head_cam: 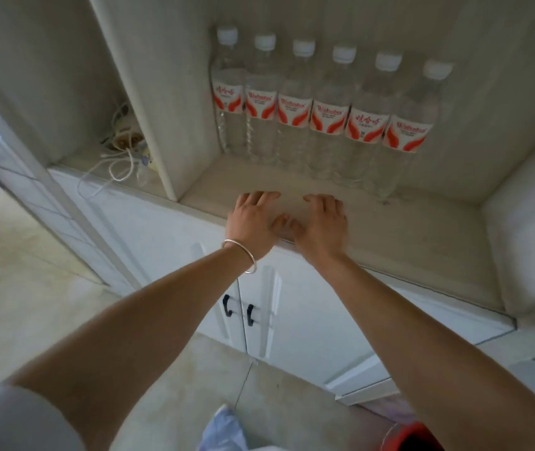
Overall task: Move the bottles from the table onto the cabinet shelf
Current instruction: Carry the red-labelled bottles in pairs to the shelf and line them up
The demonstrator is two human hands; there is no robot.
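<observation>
- Six clear water bottles stand upright in a row at the back of the cabinet shelf, side by side and touching or nearly so, each with a white cap and a red-and-white label.
- From left to right: the first bottle stands against the divider panel, then the second bottle, the third bottle, the fourth bottle, the fifth bottle and the sixth bottle, which stands furthest right in the row.
- Both hands are flat, palm down, on the front part of the shelf, well in front of the bottles and touching none of them.
- The left hand has its grip apart, fingers spread and holding nothing; a silver bangle circles its wrist.
- The right hand is just beside it, grip likewise apart and empty; the two thumbs meet or nearly meet near the shelf's front edge.
- Left of the divider, a narrower compartment holds a tangle of white cables and what looks like a power strip; detail there is blurred.
- Below the shelf are white cabinet doors with two dark handles set close together.
- A pale tiled floor shows at lower left.
</observation>
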